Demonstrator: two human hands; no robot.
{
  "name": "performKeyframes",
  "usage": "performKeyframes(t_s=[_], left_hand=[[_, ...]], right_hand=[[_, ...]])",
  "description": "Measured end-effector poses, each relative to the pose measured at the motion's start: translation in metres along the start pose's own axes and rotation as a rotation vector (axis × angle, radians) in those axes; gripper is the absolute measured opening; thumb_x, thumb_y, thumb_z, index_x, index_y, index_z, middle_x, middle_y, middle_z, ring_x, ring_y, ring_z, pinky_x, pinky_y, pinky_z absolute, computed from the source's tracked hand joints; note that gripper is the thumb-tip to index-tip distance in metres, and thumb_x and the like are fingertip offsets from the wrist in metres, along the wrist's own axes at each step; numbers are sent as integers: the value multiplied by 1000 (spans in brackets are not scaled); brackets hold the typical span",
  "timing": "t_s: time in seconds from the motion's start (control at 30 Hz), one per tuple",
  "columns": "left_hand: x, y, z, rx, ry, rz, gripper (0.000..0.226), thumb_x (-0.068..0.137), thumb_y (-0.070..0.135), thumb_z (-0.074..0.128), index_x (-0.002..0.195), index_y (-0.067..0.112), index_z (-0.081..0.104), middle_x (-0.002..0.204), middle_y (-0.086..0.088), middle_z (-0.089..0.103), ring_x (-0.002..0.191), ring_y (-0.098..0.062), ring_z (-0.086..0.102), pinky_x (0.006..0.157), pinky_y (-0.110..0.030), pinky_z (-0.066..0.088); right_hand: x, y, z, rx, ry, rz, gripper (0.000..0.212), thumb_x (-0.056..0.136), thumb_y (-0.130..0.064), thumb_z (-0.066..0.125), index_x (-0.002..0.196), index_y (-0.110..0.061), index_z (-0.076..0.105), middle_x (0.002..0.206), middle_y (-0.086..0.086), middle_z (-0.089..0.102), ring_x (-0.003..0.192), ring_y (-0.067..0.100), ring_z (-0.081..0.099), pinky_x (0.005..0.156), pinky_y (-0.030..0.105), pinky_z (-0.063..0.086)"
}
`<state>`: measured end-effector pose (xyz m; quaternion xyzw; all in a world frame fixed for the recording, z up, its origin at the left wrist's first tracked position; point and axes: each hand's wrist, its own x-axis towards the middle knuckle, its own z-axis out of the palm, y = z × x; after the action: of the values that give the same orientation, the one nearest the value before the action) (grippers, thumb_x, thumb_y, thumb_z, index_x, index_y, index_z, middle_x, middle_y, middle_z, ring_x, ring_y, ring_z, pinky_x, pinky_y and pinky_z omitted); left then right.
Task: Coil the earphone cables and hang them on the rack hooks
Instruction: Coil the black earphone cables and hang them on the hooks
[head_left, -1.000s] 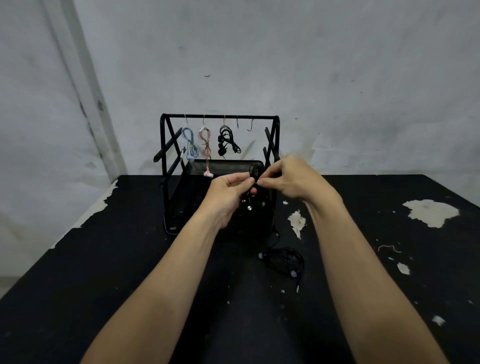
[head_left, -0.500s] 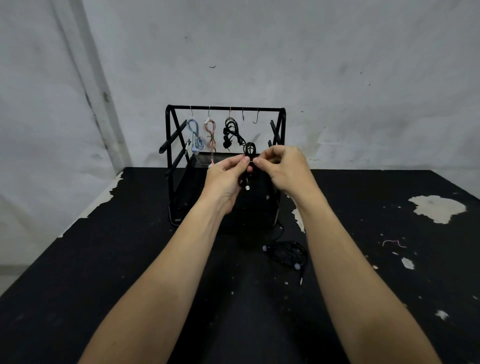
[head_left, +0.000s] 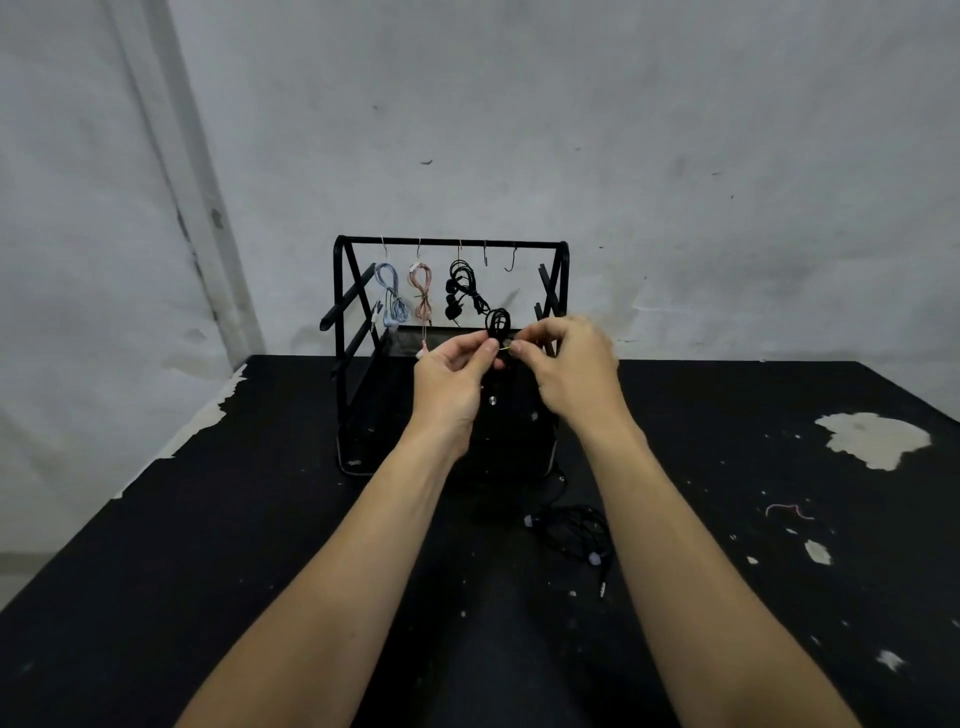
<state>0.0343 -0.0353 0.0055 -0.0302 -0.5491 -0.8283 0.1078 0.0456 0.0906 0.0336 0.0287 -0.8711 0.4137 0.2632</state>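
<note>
Left hand and right hand raised together in front of the rack, fingertips nearly meeting. Both pinching a black coil, its loop standing up above the fingers. Thin yellowish tie stretched between the 2 hands, just below the loop. A small earbud dangling under the hands.

Behind, 5 hooks along the rack's top bar. From the left: blue cable on hook 1, pink cable on hook 2, black cable on hook 3, all coiled and hanging. Hook 4 and hook 5 bare. Held coil below and in front of hook 4, not on it.

On the bench, near the right forearm, a loose black earphone lying in a tangle, buds pale at the tips, plug pointing toward the viewer. Cannot tell how the tangle is wound.

Bench black, paint chipped in pale patches to the right and along the left edge. Small pinkish scrap lying well apart on the right side. Grey stained wall behind the rack.
</note>
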Motion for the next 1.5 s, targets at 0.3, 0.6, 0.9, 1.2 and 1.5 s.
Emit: performKeyframes(t_s=[0.3,0.6,0.9,1.2,1.5], left_hand=[[-1,0,9,-39,72,62,10,88,2,69,93,11,68,74,4,74,71,-7,68,90,-30,54],[-3,-7,13,-26,106,132,12,89,2,69,91,14,69,74,2,74,74,-8,68,95,-35,52],[-2,-7,12,-11,109,114,12,90,5,68,91,16,70,87,-3,76,87,-13,71,94,-33,55],[-2,-17,5,-26,100,74,15,93,1,62,94,14,69,89,-1,74,88,-10,70,84,-21,54],[8,-12,-4,-5,-24,-23,12,93,1,62,95,11,67,83,-4,72,76,-13,65,83,-30,55]], right_hand=[[-11,-9,7,156,97,-58,13,91,-26,70,84,-18,78,70,-11,70,68,0,65,66,19,51],[-18,-17,13,323,197,18,6,88,-13,74,91,-11,79,70,-11,71,68,-5,67,67,8,51],[-23,-19,22,368,150,70,16,94,-21,64,97,-16,80,80,-10,75,79,-1,69,76,20,56],[-26,-20,37,538,64,261,21,91,-17,69,111,-10,74,87,-13,70,84,-3,66,88,25,57],[-15,-10,31,704,-101,364,13,92,-12,68,82,-11,76,69,1,68,76,14,66,86,39,57]])
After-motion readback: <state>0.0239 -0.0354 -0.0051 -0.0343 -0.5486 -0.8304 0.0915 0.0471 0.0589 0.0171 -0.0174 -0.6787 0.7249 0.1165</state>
